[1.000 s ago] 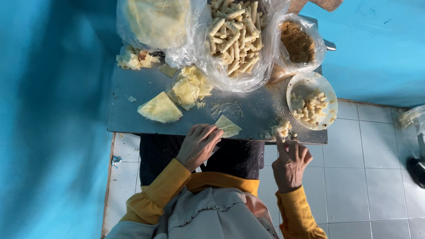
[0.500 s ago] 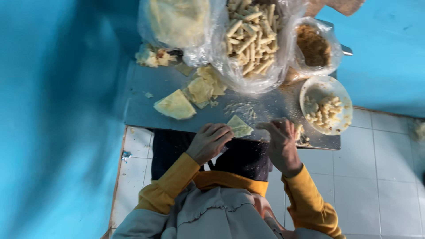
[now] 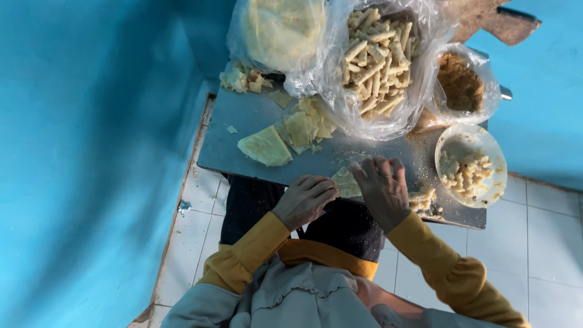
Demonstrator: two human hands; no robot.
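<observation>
Both my hands meet over a small pale pastry wrapper (image 3: 345, 182) lying at the near edge of the grey metal table (image 3: 243, 121). My left hand (image 3: 303, 200) curls its fingers onto the wrapper's left side. My right hand (image 3: 382, 189) covers the wrapper's right side with fingers bent down over it. Most of the wrapper is hidden under the two hands. A small heap of crumbly filling (image 3: 422, 197) sits just right of my right hand.
A folded wrapper (image 3: 265, 146) and a loose stack of wrappers (image 3: 306, 124) lie further back. Behind them stand a bag of rolled sticks (image 3: 373, 61), a bag of flat sheets (image 3: 276, 30), a bag of brown crumbs (image 3: 460, 82) and a white bowl (image 3: 470, 143). Blue walls close in on the left and the right.
My right hand has moved left from the filling at the table's edge onto the wrapper, joining my left hand there. The view has shifted slightly.
</observation>
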